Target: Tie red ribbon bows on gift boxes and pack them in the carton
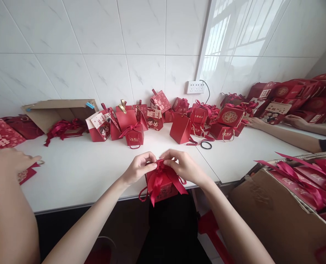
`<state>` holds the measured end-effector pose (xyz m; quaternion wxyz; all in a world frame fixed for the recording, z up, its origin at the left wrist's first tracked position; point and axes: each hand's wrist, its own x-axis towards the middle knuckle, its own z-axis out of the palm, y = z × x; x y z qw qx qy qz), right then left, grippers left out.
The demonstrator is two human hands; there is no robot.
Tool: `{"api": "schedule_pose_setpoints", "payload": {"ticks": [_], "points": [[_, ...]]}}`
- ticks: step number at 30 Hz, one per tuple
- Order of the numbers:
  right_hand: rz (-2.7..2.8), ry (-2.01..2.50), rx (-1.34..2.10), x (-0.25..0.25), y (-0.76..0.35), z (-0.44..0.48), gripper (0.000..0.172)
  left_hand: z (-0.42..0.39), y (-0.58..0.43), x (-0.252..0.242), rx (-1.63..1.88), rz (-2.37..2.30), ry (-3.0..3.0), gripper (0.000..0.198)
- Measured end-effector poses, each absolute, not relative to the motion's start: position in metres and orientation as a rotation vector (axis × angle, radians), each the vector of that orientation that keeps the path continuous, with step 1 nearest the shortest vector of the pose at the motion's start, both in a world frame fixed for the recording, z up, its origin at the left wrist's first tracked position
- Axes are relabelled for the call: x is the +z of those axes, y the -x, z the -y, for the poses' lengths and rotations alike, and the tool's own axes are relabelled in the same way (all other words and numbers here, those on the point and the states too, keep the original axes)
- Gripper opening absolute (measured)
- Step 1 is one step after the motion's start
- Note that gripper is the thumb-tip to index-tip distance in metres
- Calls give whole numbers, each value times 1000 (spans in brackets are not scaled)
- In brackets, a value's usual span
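A small red gift box [165, 191] with a red ribbon bow [160, 174] on its top and twisted cord handles is at the table's front edge, above my lap. My left hand [140, 167] pinches the bow's left side between thumb and fingers. On the other side, my right hand [180, 165] pinches the bow near its knot, fingers bent. The ribbon tails hang over the front of the box.
Red gift boxes [135, 135] stand along the back of the white table [96, 168]. An open cardboard box [262, 209] holds ribboned boxes at the right. Another person's hand [17, 161] is at the left, and others' arms [284, 135] reach in at the right.
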<state>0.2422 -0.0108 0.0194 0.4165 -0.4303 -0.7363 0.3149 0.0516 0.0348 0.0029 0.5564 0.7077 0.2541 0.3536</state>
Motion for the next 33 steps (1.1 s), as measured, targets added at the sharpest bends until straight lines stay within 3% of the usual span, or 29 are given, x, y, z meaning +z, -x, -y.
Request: {"api": "schedule_pose_setpoints", "payload": {"ticks": [3, 10, 18, 23, 27, 33], "points": [[1861, 980, 943, 22, -239, 6, 36, -35, -54, 0, 815, -554, -1575, 27], [1812, 847, 1180, 14, -237, 3, 21, -30, -55, 5, 852, -768, -1900, 23], [1673, 1020, 747, 0, -234, 14, 17, -21, -54, 13, 822, -978, -2103, 22], [1585, 1336, 434, 1, -235, 29, 26, -22, -50, 14, 848, -1007, -2027, 24], [1610, 1490, 540, 4, -233, 37, 36, -29, -41, 17, 767, -1005, -1971, 30], [1538, 1486, 751, -2, -230, 31, 36, -33, -32, 17, 579, -946, -1975, 40]]}}
